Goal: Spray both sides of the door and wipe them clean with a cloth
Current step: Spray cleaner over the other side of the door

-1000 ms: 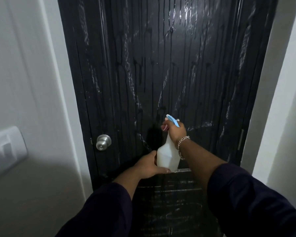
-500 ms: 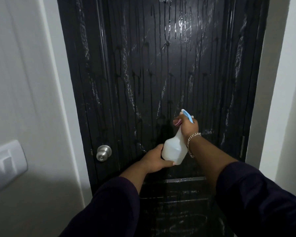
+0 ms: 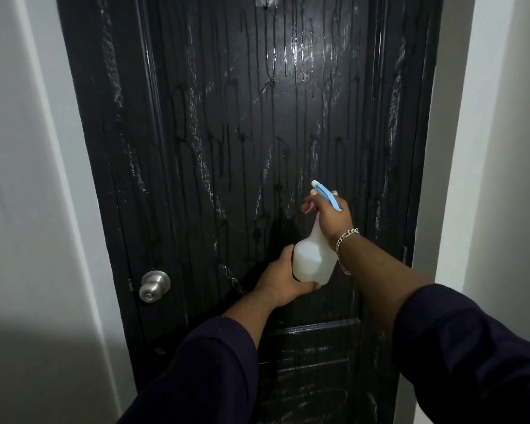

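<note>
At the far left stands a pale wall [image 3: 22, 209], and beside it the black door [image 3: 227, 117] fills the middle of the view, its face streaked with wet drip lines and shiny smears. Low on the door's left edge, well to the left of both grips and about level with the lower one, sits a round silver doorknob [image 3: 154, 285]. Right of the knob, the left hand [image 3: 283, 281] comes up from a dark sleeve [image 3: 202, 371] and cups the base of the spray bottle [image 3: 314, 258]; its grip is curled round the bottom, thumb against the bottle's left side. The bottle is translucent white, tilted with its blue-and-white nozzle [image 3: 325, 195] pointing up and left at the door, close to the wet panel. Above the left grip, the right hand [image 3: 332, 220] wraps the bottle's neck just under the nozzle, fingers curled toward the trigger, which is mostly hidden. A silver chain bracelet [image 3: 344, 247] hangs at the right wrist, just right of the bottle's body. Farther right runs the white door frame [image 3: 459, 148].
</note>
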